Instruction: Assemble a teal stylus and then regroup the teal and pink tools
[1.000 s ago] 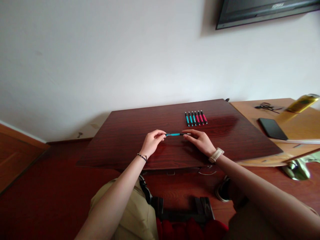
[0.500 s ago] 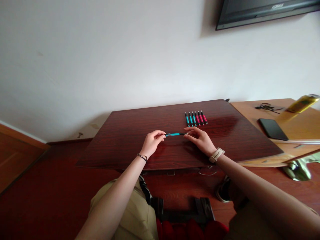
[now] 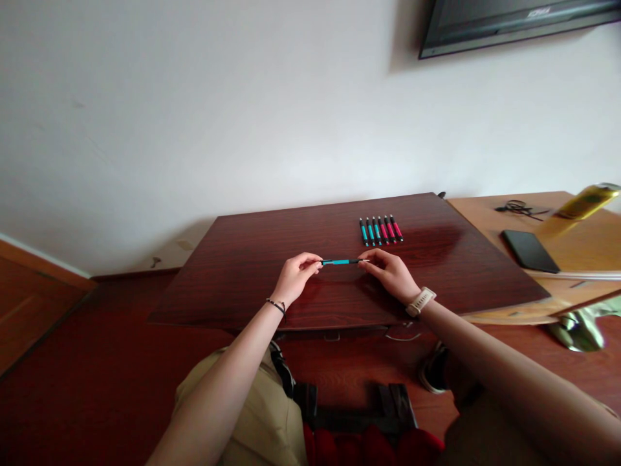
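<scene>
While the left hand pinches 1 end of the teal pen and the right hand pinches the other, it hangs level at frame centre, over the table. Likely fitting its tip; next, a steady twist or push.

A slim teal pen with black ends lies level, crosswise just above the dark wooden table, pinched at each end between left hand and right hand.
</scene>
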Demonstrator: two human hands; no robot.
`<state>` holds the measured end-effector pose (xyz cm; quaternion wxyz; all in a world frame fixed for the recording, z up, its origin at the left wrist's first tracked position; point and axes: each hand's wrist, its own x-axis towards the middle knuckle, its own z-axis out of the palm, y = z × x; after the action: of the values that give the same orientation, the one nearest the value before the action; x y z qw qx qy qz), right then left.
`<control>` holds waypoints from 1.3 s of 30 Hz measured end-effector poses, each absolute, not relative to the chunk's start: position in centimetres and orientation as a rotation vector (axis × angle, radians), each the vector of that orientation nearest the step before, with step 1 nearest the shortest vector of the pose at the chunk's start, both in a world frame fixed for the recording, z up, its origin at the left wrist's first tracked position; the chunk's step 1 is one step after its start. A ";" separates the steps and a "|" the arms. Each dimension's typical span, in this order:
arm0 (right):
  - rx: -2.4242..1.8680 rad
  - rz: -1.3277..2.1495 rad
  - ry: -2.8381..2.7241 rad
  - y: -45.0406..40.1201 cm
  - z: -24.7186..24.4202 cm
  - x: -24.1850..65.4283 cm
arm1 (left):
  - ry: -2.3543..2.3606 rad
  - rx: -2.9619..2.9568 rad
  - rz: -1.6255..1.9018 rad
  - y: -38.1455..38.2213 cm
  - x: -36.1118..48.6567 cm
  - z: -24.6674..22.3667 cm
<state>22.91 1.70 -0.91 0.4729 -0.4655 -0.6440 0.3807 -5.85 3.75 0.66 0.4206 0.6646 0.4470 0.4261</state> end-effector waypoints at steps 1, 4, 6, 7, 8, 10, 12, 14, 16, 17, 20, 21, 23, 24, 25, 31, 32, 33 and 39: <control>-1.150 0.933 -1.576 1.7 -1.0 23.0 | 1.112 1.663 1.066 3.7 -5.8 0.7; -1.171 0.940 -1.580 1.8 -1.1 23.0 | 1.093 1.664 1.065 3.7 -5.8 0.8; -1.180 0.943 -1.583 1.8 -1.1 23.0 | 1.090 1.663 1.065 3.6 -5.8 0.8; -1.183 0.940 -1.586 1.7 -1.0 23.0 | 1.092 1.661 1.063 3.6 -5.8 0.8; -1.183 0.934 -1.588 1.7 -0.9 22.9 | 1.093 1.659 1.062 3.6 -5.8 0.9; -1.186 0.915 -1.596 1.6 -0.8 22.9 | 1.102 1.653 1.061 3.6 -5.8 1.0; -1.200 0.896 -1.607 1.6 -0.8 22.9 | 1.116 1.642 1.062 3.6 -5.7 1.1; -1.215 0.889 -1.615 1.6 -0.7 22.9 | 1.126 1.619 1.063 3.5 -5.7 1.1; -1.216 0.883 -1.613 1.6 -0.7 22.9 | 1.126 1.589 1.062 3.5 -5.7 1.0; -1.212 0.879 -1.607 1.6 -0.7 22.9 | 1.125 1.571 1.062 3.5 -5.7 1.0; -1.203 0.860 -1.583 1.6 -0.6 22.9 | 1.121 1.519 1.059 3.5 -5.8 0.8; -1.201 0.855 -1.576 1.6 -0.6 23.0 | 1.120 1.506 1.060 3.5 -5.9 0.8; -1.197 0.852 -1.563 1.6 -0.5 23.0 | 1.121 1.489 1.062 3.5 -6.0 0.8; -1.195 0.854 -1.560 1.7 -0.5 23.0 | 1.126 1.483 1.062 3.5 -6.0 0.8; -1.193 0.859 -1.557 1.7 -0.6 23.0 | 1.133 1.477 1.059 3.5 -6.0 0.8; -1.192 0.864 -1.565 1.7 -0.7 23.0 | 1.173 1.487 1.033 3.4 -5.9 0.9; -1.188 0.864 -1.568 1.7 -0.6 23.0 | 1.174 1.493 1.034 3.4 -5.9 0.9; -1.186 0.865 -1.571 1.6 -0.6 23.0 | 1.173 1.498 1.037 3.5 -5.9 0.9; -1.215 0.877 -1.584 1.5 -0.3 22.9 | 1.156 1.526 1.056 3.6 -5.8 0.9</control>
<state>22.89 1.45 -0.27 0.4622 -0.4941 -0.6442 0.3568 -5.78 3.56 0.92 0.4598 0.6197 0.4696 0.4289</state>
